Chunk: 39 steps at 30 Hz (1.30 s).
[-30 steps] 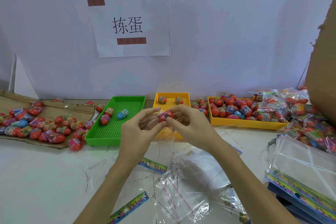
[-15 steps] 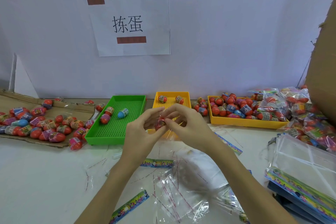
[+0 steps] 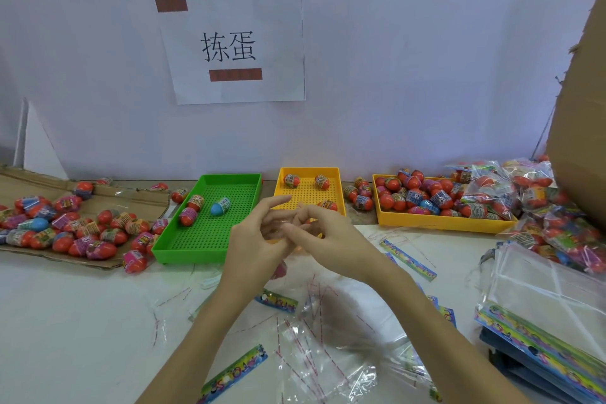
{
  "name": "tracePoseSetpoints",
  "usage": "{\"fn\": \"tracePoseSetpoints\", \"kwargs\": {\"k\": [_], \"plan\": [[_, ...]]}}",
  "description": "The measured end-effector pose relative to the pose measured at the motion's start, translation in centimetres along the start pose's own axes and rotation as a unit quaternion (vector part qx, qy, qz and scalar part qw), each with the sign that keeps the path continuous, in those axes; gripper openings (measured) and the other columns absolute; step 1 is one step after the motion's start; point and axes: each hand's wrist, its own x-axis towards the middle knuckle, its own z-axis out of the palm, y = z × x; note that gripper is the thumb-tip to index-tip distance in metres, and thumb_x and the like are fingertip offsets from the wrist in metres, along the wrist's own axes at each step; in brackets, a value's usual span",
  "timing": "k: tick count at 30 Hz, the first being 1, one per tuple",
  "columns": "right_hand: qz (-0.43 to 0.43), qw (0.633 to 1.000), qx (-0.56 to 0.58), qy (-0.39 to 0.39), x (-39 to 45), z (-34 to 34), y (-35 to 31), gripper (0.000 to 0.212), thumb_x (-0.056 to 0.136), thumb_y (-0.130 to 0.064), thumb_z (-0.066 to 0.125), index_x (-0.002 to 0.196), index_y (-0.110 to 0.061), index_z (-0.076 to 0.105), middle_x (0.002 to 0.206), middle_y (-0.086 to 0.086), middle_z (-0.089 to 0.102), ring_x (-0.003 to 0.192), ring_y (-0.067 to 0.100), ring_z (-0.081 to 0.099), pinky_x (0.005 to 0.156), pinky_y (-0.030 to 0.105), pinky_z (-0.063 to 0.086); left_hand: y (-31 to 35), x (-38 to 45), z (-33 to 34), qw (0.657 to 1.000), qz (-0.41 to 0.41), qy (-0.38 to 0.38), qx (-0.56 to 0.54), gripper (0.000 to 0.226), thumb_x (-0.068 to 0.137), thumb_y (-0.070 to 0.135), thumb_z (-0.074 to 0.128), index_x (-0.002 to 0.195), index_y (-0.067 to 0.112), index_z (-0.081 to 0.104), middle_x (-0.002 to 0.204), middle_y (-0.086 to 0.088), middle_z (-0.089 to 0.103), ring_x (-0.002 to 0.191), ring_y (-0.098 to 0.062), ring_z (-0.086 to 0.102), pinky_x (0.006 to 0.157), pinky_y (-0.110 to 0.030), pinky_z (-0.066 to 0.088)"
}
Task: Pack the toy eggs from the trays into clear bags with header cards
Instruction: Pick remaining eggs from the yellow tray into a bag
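Two hands are seen in the head view, raised together above the middle of the white table (image 3: 65, 338), in front of the small yellow tray (image 3: 337, 203). The left hand (image 3: 255, 246) is held with its fingers loosely spread and its fingertips meeting those of the right hand (image 3: 328, 243); whether anything is pinched between them cannot be told, since the spot is blurred and partly hidden. A pinkish shape, possibly a toy egg, is glimpsed just below the left palm.

Three toy eggs (image 3: 188, 216) are lying in the green tray (image 3: 210, 239), which stands near the far edge, left of centre. A few more are scattered in the small yellow tray beside it. The large yellow tray (image 3: 439, 225), towards the far right, is heaped with eggs. A flattened cardboard sheet (image 3: 98, 203) at the far left edge is covered with loose eggs. Filled bags (image 3: 557, 229) are piled at the right edge, beside a cardboard box (image 3: 583, 141).

Empty clear bags (image 3: 328, 348) and loose header cards (image 3: 234, 374) are strewn over the near middle of the table. A stack of unused bags with cards (image 3: 551, 311) is placed at the near right corner. A paper sign (image 3: 232, 46) is fixed to the wall behind.
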Motion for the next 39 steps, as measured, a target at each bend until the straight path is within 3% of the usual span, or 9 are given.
{"fn": "tracePoseSetpoints", "kwargs": {"k": [4, 7, 10, 15, 18, 21, 24, 33, 39], "plan": [[-0.011, 1.000, 0.005, 0.012, -0.1, -0.2, -0.1, 0.020, 0.103, -0.034, 0.060, 0.094, -0.016, 0.062, 0.076, -0.008, 0.074, 0.066, 0.000, 0.066, 0.055, 0.015, 0.045, 0.0, 0.4, -0.2, 0.998, -0.061, -0.023, -0.009, 0.036, 0.090, 0.021, 0.081, 0.123, 0.025, 0.069, 0.100, 0.007, 0.078, 0.087, -0.007, 0.075, 0.074, -0.021, 0.061], [-0.013, 1.000, -0.024, 0.003, -0.2, -0.3, -0.5, 0.025, 0.104, -0.044, 0.053, 0.103, -0.023, 0.066, 0.084, -0.005, 0.076, 0.078, 0.006, 0.070, 0.067, 0.027, 0.055, -0.3, 0.5, -0.5, 0.998, -0.065, -0.026, 0.007, 0.015, 0.091, 0.022, 0.080, 0.106, 0.024, 0.077, 0.087, 0.004, 0.079, 0.083, -0.012, 0.076, 0.077, -0.031, 0.064], [-0.010, 0.997, -0.071, -0.025, -0.5, -0.5, -0.6, 0.030, 0.104, -0.051, 0.049, 0.111, -0.026, 0.063, 0.082, -0.012, 0.077, 0.082, -0.002, 0.068, 0.069, 0.019, 0.049, -0.4, 0.4, -0.6, 0.997, -0.064, -0.030, 0.019, 0.005, 0.090, 0.018, 0.081, 0.094, 0.019, 0.079, 0.076, 0.001, 0.078, 0.073, -0.015, 0.076, 0.073, -0.036, 0.065], [-0.024, 0.980, -0.192, -0.052, -0.6, -0.6, -0.2, 0.043, 0.086, -0.058, 0.073, 0.106, -0.023, 0.058, 0.092, -0.009, 0.077, 0.072, -0.006, 0.061, 0.063, 0.016, 0.044, -0.1, 0.6, -0.8, 0.995, -0.094, -0.030, -0.033, 0.025, 0.076, 0.036, 0.086, 0.091, 0.016, 0.081, 0.079, -0.001, 0.080, 0.078, -0.016, 0.078, 0.071, -0.024, 0.062], [-0.011, 0.976, -0.204, -0.077, -0.4, -0.7, 0.0, 0.031, 0.082, -0.043, 0.083, 0.091, -0.021, 0.064, 0.087, -0.007, 0.076, 0.067, -0.008, 0.059, 0.060, 0.013, 0.040, 0.0, 0.8, -1.1, 0.988, -0.129, -0.016, -0.082, 0.025, 0.085, 0.035, 0.080, 0.093, 0.011, 0.080, 0.083, -0.005, 0.081, 0.081, -0.021, 0.079, 0.068, -0.021, 0.060], [-0.008, 0.990, -0.135, -0.031, -0.4, -0.9, 0.0, 0.017, 0.091, -0.017, 0.076, 0.087, -0.017, 0.060, 0.082, -0.008, 0.077, 0.067, -0.011, 0.064, 0.060, 0.012, 0.043, 0.3, 1.0, -1.5, 0.988, -0.137, -0.031, -0.060, 0.032, 0.091, 0.043, 0.072, 0.092, 0.012, 0.080, 0.085, -0.003, 0.080, 0.085, -0.026, 0.078, 0.074, -0.030, 0.063], [-0.012, 0.994, -0.088, 0.060, -0.4, -1.6, -0.3, 0.014, 0.095, -0.020, 0.072, 0.091, -0.016, 0.059, 0.071, -0.020, 0.072, 0.073, -0.005, 0.068, 0.059, 0.013, 0.047, 0.3, 0.9, -2.1, 0.992, -0.099, -0.069, 0.025, 0.032, 0.083, 0.052, 0.077, 0.095, 0.023, 0.080, 0.087, 0.005, 0.079, 0.088, -0.015, 0.074, 0.086, -0.034, 0.057], [-0.013, 0.990, -0.112, 0.084, -0.1, -2.5, -0.1, 0.017, 0.098, -0.032, 0.068, 0.101, -0.021, 0.055, 0.076, -0.014, 0.077, 0.082, -0.002, 0.069, 0.074, 0.010, 0.046, 0.5, 0.5, -1.3, 0.981, -0.134, -0.126, -0.055, 0.048, 0.072, 0.021, 0.097, 0.112, 0.036, 0.075, 0.108, 0.010, 0.077, 0.100, -0.012, 0.075, 0.081, -0.029, 0.062], [-0.040, 0.982, -0.165, 0.077, -0.3, -2.0, -0.6, 0.011, 0.096, -0.034, 0.070, 0.094, -0.024, 0.068, 0.081, -0.013, 0.073, 0.081, 0.004, 0.066, 0.077, 0.028, 0.053, -0.3, 0.5, -0.5, 0.973, -0.189, -0.075, -0.107, 0.059, 0.076, -0.007, 0.086, 0.122, 0.022, 0.065, 0.108, -0.008, 0.074, 0.091, -0.022, 0.076, 0.073, -0.032, 0.062]]}}
